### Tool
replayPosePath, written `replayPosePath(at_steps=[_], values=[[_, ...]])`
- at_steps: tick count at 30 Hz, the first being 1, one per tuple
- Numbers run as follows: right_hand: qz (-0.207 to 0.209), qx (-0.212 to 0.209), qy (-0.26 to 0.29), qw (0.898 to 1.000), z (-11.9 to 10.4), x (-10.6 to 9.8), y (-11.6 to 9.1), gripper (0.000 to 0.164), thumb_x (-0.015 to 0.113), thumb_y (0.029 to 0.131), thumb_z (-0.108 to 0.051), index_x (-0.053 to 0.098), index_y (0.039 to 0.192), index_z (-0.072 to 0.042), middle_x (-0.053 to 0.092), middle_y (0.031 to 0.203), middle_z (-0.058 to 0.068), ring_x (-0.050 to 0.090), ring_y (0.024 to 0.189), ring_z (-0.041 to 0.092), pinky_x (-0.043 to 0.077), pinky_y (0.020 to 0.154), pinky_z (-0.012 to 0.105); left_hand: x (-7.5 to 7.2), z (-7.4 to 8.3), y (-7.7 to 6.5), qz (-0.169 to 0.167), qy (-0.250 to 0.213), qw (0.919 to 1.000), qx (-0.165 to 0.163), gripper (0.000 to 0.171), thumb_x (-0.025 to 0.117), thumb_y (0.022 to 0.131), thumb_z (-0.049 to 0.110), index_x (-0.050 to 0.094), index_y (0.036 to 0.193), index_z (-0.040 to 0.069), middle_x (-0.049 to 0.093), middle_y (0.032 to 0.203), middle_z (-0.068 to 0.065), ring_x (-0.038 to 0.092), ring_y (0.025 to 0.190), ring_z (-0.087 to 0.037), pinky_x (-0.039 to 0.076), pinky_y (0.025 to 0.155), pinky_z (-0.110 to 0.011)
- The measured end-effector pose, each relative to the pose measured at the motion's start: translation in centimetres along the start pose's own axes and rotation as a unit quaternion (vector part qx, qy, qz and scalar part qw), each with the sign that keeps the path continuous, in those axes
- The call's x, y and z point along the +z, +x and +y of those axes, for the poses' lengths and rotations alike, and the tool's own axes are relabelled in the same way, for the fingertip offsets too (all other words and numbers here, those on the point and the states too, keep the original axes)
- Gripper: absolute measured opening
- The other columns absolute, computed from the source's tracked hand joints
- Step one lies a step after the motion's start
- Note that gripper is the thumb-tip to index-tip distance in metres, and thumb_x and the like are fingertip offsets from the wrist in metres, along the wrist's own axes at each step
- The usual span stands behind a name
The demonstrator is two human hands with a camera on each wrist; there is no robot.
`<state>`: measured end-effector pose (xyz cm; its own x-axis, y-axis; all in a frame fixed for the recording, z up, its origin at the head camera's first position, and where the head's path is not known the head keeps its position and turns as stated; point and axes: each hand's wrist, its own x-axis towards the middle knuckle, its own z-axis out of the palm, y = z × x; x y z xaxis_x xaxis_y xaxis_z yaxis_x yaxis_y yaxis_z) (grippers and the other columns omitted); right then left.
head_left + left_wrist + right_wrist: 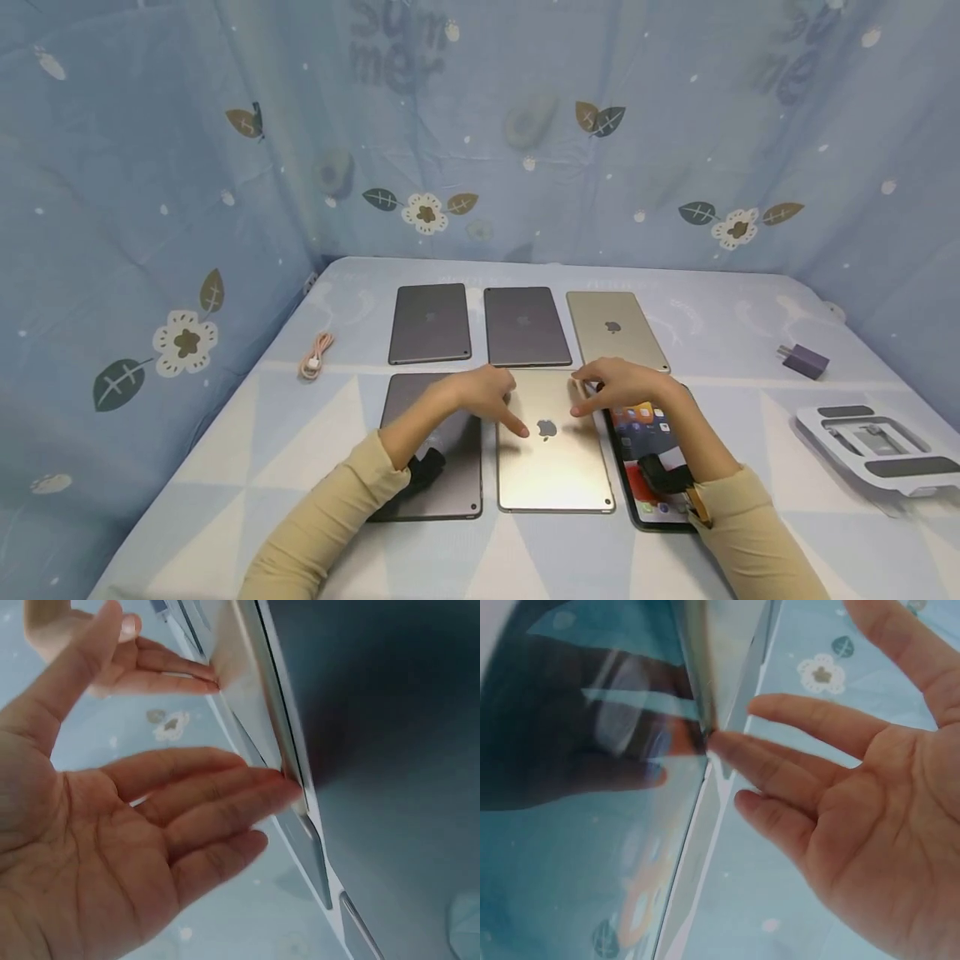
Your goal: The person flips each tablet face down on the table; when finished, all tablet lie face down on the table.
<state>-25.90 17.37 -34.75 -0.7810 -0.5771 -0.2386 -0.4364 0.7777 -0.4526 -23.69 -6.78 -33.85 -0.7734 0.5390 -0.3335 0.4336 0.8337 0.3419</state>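
Observation:
A gold tablet (555,475) lies back up in the middle of the front row. My left hand (487,396) is at its far left edge, fingers nearly straight and fingertips at the rim, thumb over the back. Across from it, my right hand (618,383) has extended fingers at the far right edge, with the thumb also over the back. Neither hand curls round the tablet. Beneath my left forearm is a dark grey tablet (457,450), back up. Under my right forearm lies a tablet with a lit screen (652,433), partly hidden by the arm.
Behind stand two dark grey tablets (430,325) and another gold tablet (618,333), lying flat in a row. A coiled pink cable (317,356) lies at left. On the right are a purple charger plug (805,362) and a white folding stand (877,446). A blue curtain (480,125) encloses the table.

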Motion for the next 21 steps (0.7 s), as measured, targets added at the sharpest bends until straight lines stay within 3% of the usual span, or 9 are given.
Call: replayPosePath(at_steps=[3, 9, 18, 21], values=[[0.014, 0.002, 0.002, 1.000, 0.9, 0.0, -0.4, 0.075, 0.072, 0.083, -0.042, 0.050, 0.134, 0.008, 0.056, 0.133, 0.025, 0.051, 0.124, 0.041, 0.043, 0.101, 0.055, 0.4, 0.6, 0.1, 0.018, -0.009, 0.9997, -0.014, 0.056, 0.077, 0.077, 0.045, 0.059, 0.106, 0.000, 0.060, 0.099, -0.007, 0.050, 0.081, -0.013, 0.043, 0.069, -0.026], [0.050, 0.007, 0.019, 0.999, 3.6, -0.2, -2.2, 0.071, 0.071, 0.084, -0.037, 0.050, 0.133, 0.010, 0.055, 0.131, 0.030, 0.053, 0.121, 0.046, 0.045, 0.097, 0.058, 1.2, 2.7, 0.8, 0.052, -0.013, 0.9985, -0.014, 0.043, 0.078, 0.079, 0.040, 0.047, 0.075, 0.010, 0.039, 0.068, 0.002, 0.036, 0.060, -0.010, 0.033, 0.054, -0.021], [0.057, 0.060, 0.023, 0.996, 6.3, -0.7, -4.7, 0.073, 0.072, 0.082, -0.036, 0.050, 0.130, 0.014, 0.057, 0.125, 0.032, 0.060, 0.108, 0.039, 0.050, 0.091, 0.056, 2.9, 7.1, 4.1, 0.048, 0.060, 0.9967, 0.028, 0.041, 0.076, 0.079, 0.046, 0.052, 0.072, 0.013, 0.050, 0.066, 0.005, 0.048, 0.057, -0.008, 0.041, 0.055, -0.020], [0.063, 0.069, 0.011, 0.996, 7.0, -0.8, -5.3, 0.074, 0.072, 0.082, -0.038, 0.051, 0.128, 0.015, 0.056, 0.126, 0.033, 0.057, 0.112, 0.043, 0.048, 0.092, 0.058, 3.5, 8.3, 5.1, 0.052, 0.119, 0.9909, 0.034, 0.041, 0.074, 0.079, 0.051, 0.057, 0.073, 0.014, 0.058, 0.071, 0.006, 0.054, 0.063, -0.008, 0.046, 0.059, -0.022]])
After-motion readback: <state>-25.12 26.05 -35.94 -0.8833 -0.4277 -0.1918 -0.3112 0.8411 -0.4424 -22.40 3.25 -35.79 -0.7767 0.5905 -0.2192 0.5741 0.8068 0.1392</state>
